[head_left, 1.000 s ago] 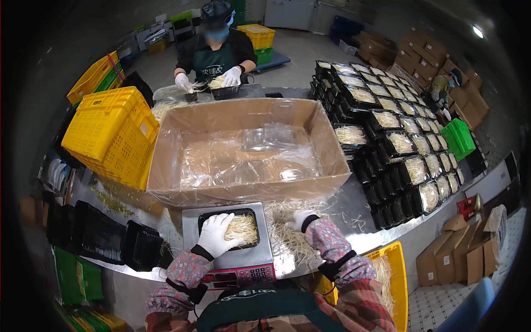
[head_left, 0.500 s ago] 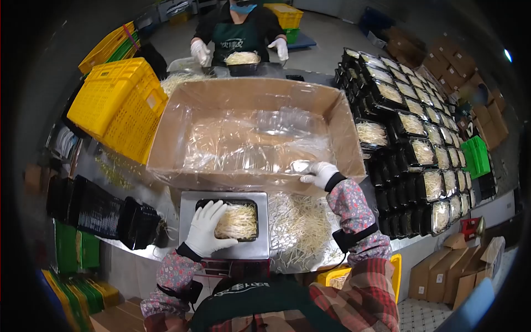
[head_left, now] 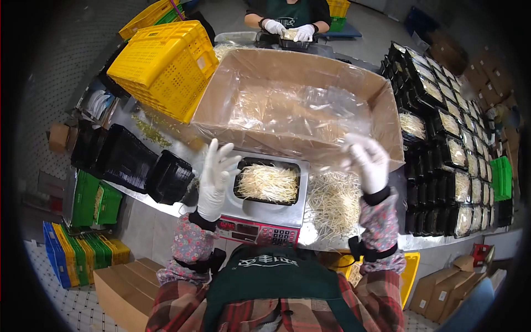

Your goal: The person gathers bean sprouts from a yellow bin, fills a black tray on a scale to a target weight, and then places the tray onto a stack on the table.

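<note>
A black tray (head_left: 241,193) filled with bean sprouts (head_left: 268,183) rests on the metal pan of a scale (head_left: 254,213). The scale's red digits are lit. My left hand (head_left: 214,180), in a white glove, is raised at the tray's left side with fingers spread and nothing in them. My right hand (head_left: 369,165), gloved too, hovers by the front right wall of a cardboard box (head_left: 265,137). Motion smears its fingers, so I cannot make out whether they hold anything. Below it, a heap of loose sprouts (head_left: 334,202) lies on the metal table.
Clear plastic lines the box. Yellow crates (head_left: 160,66) stand left of it, above a row of nested black trays (head_left: 124,157). Stacks of packed sprout trays (head_left: 456,146) rise on the right. Across the table, a co-worker's gloved hands (head_left: 303,33) are at another tray.
My left hand has come off the tray and opened to its left. My right hand has lifted at the box's front wall. The view has shifted. The co-worker's hands have closed in on their tray.
</note>
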Available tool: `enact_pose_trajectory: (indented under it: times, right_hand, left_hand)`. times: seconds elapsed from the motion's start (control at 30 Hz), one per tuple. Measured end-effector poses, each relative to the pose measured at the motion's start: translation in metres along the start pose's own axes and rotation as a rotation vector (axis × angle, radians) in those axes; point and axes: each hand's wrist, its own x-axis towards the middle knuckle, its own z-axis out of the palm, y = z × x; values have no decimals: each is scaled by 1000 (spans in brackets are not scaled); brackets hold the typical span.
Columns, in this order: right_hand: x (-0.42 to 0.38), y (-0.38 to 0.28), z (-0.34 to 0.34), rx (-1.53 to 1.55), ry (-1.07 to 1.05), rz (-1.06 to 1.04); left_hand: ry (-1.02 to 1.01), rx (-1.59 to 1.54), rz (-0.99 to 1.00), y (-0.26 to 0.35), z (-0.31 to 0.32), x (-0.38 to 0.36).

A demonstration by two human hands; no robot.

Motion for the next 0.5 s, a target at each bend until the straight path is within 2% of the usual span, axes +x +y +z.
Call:
enact_pose_trajectory:
  times: [0.07,0.13,0.2,0.27,0.33,0.4,0.43,0.5]
  right_hand:
    - [-21,22,38,93,-125,83]
    - [-39,39,62,252,-184,237]
    - [-54,42,70,236,-179,238]
    - [-65,62,60,245,-183,195]
    - [-75,84,47,100,-223,225]
    - [-79,87,44,4,-218,234]
    - [-76,84,40,57,-123,211]
    - [-65,78,26,111,59,152]
  left_hand:
    - [9,-92,54,-2,8,-5]
    - [1,-33,-166,-12,0,-11]
    - [47,-6,-138,-14,-8,-17]
    - [-20,58,-319,-16,-21,-31]
    - [-75,89,-341,-34,-27,-46]
    - [-40,109,-286,-52,-28,-48]
    - [-42,107,-286,-61,-33,-45]
    - [-42,742,218,-72,-45,-33]
